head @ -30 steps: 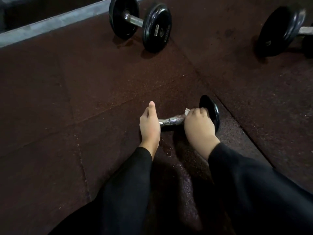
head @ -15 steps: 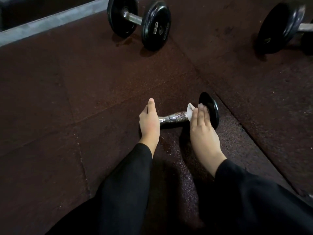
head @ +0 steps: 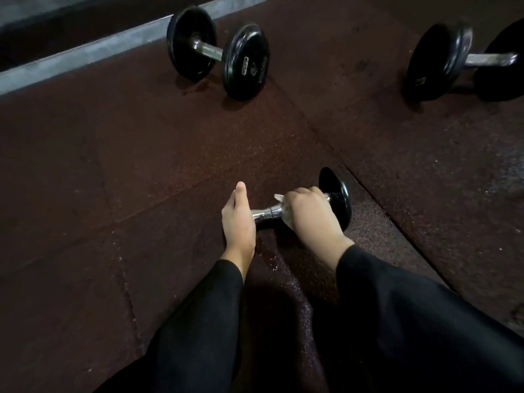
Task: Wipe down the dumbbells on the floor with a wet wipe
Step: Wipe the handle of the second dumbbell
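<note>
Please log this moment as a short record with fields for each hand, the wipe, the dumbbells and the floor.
left hand: covers the near dumbbell's left end, thumb up
right hand: grip closed around the chrome handle with the wet wipe
near dumbbell: right plate visible, left plate hidden
other dumbbells: one far left, one far right, both untouched
floor: dark rubber, wet patch near the wrists

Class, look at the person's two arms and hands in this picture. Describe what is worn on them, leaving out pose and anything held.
Both arms are covered by long, plain black sleeves that end at the wrists: the left sleeve and the right sleeve. No markings or logos show on the fabric. The left hand and the right hand are bare, with no gloves, and no rings or watch visible.
</note>
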